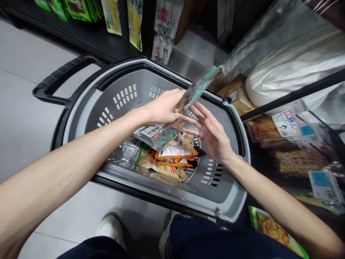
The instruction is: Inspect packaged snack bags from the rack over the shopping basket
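My left hand (164, 106) is closed on a clear-and-teal snack packet (198, 88), holding it tilted above a grey shopping basket (231, 201). Just right of it, my right hand (211, 131) is open with fingers spread, its fingertips almost touching the packet's lower end. Inside the basket lie several snack packets: a clear one with a red label (156, 135), an orange one (175, 158) and a tan one (165, 171).
The basket's black handle (58, 77) points left over a pale tiled floor. Shelves with packaged snacks (296, 162) and price tags stand at right; white sacks (293, 68) and boxes lie behind. Green packets (78, 9) hang at the top left. My shoes (111, 228) show below.
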The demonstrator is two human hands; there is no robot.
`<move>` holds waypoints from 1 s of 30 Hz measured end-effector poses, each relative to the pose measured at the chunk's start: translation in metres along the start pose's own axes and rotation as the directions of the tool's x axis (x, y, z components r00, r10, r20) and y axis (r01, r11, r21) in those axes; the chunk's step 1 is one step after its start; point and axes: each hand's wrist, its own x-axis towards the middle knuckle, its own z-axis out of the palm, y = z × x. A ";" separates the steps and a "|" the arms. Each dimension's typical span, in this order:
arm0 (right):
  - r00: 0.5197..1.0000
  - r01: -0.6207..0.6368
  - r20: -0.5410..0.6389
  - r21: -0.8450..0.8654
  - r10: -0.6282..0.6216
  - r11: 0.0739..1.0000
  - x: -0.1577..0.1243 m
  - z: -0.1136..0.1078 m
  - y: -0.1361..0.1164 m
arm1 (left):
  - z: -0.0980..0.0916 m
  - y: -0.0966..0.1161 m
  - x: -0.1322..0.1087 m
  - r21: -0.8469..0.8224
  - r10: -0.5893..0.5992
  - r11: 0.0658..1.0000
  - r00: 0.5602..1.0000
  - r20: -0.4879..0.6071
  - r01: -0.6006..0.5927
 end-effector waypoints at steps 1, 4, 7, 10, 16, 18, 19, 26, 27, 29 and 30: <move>1.000 -0.010 -0.009 0.009 0.010 1.000 0.000 0.001 0.000 | -0.001 -0.001 0.000 0.006 -0.024 1.000 1.000 -0.007 0.024; 0.996 -0.040 -0.078 0.024 0.042 0.999 0.002 0.001 0.002 | -0.008 -0.002 0.002 0.000 -0.093 0.996 0.995 -0.039 0.093; 0.965 -0.113 -0.231 0.061 0.124 0.992 0.008 -0.006 0.008 | -0.017 -0.002 0.004 -0.051 -0.191 0.981 0.972 -0.138 0.186; 0.896 -0.223 -0.349 0.183 0.275 0.958 0.013 -0.013 0.012 | -0.021 -0.002 0.006 -0.161 -0.242 0.964 0.948 -0.207 0.210; 0.959 -0.191 -0.148 0.288 0.241 0.938 0.010 -0.008 0.002 | -0.009 0.006 0.005 -0.345 -0.199 0.924 0.977 -0.076 0.162; 0.967 -0.199 -0.103 0.274 0.234 0.941 0.008 -0.005 0.000 | -0.005 0.011 0.004 -0.365 -0.188 0.915 0.982 -0.001 0.175; 0.966 -0.212 -0.088 0.268 0.243 0.940 0.008 -0.004 0.000 | -0.004 0.013 0.004 -0.362 -0.181 0.915 0.983 0.029 0.179; 0.951 -0.264 -0.079 0.293 0.299 0.919 0.015 -0.013 0.010 | 0.005 0.008 0.001 -0.267 -0.161 0.947 0.983 0.083 0.178; 0.948 -0.273 -0.082 0.293 0.308 0.916 0.016 -0.014 0.011 | 0.007 0.006 0.000 -0.255 -0.170 0.949 0.981 0.091 0.188; 0.941 -0.285 -0.097 0.287 0.324 0.914 0.018 -0.016 0.014 | 0.010 0.003 -0.003 -0.214 -0.192 0.953 0.974 0.119 0.214; 0.938 -0.289 -0.109 0.281 0.329 0.915 0.018 -0.016 0.015 | 0.011 0.002 -0.004 -0.184 -0.208 0.955 0.968 0.140 0.232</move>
